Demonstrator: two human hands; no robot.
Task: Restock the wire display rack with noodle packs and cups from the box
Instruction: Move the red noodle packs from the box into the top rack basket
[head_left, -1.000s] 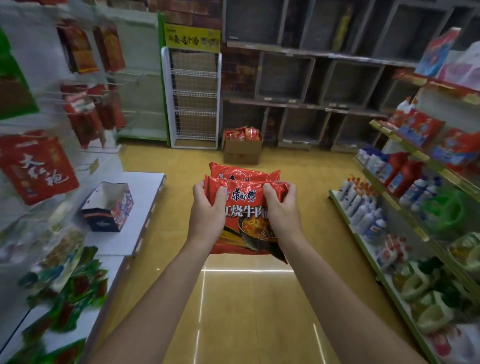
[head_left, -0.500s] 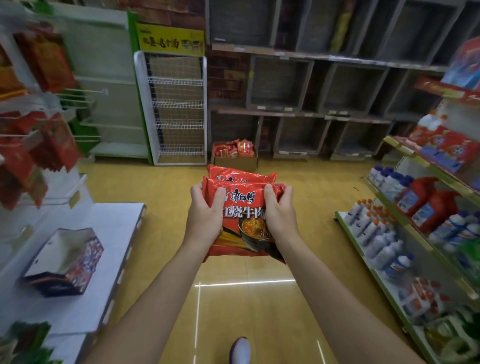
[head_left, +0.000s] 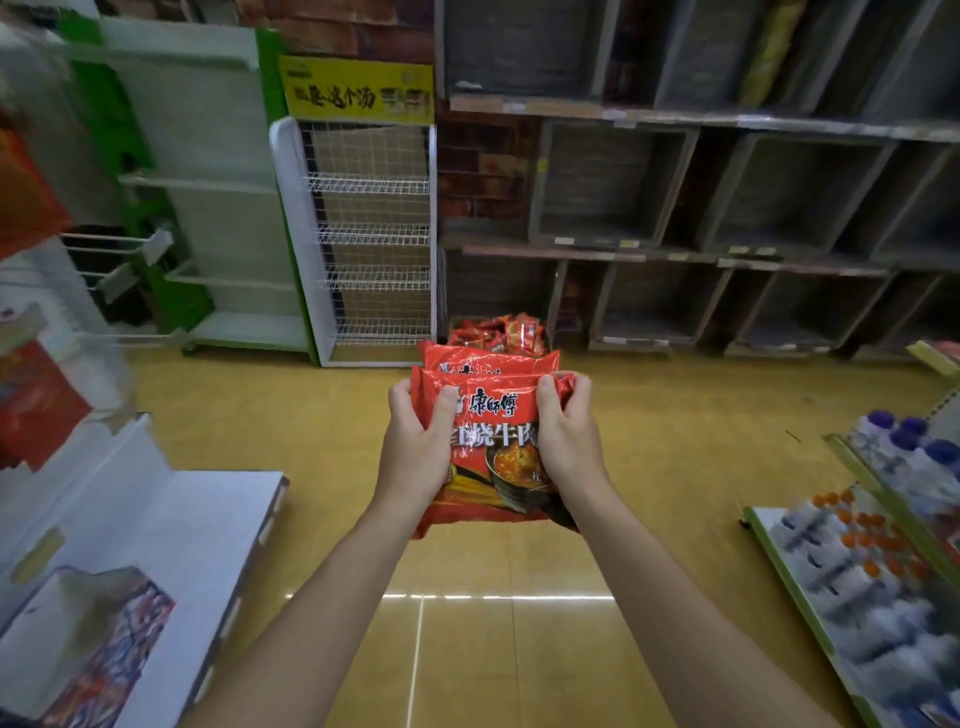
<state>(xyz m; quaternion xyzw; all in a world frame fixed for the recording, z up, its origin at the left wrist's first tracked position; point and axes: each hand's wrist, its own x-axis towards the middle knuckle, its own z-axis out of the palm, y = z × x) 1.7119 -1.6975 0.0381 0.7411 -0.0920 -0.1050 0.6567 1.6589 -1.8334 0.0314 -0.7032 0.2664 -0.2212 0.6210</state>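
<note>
I hold a stack of red noodle packs (head_left: 493, 415) in front of me at chest height, at least two of them. My left hand (head_left: 418, 447) grips the stack's left side and my right hand (head_left: 566, 441) grips its right side. Straight ahead against the back wall stands the white wire display rack (head_left: 371, 234) with a yellow sign on top; its wire shelves look bare. Just to the rack's right, on the floor, sits the box (head_left: 498, 332) with more red noodle packs showing, its lower part hidden behind the stack I hold.
A white low shelf (head_left: 171, 519) with an open printed carton (head_left: 98, 654) runs along my left. Bottles fill a green-edged shelf (head_left: 872, 597) on my right. Dark cubby shelving (head_left: 675, 208) lines the back wall. Yellow floor lies between me and the rack.
The rack and box have grown larger and nearer as I moved forward down the aisle. Both hands keep the same grip on the noodle packs.
</note>
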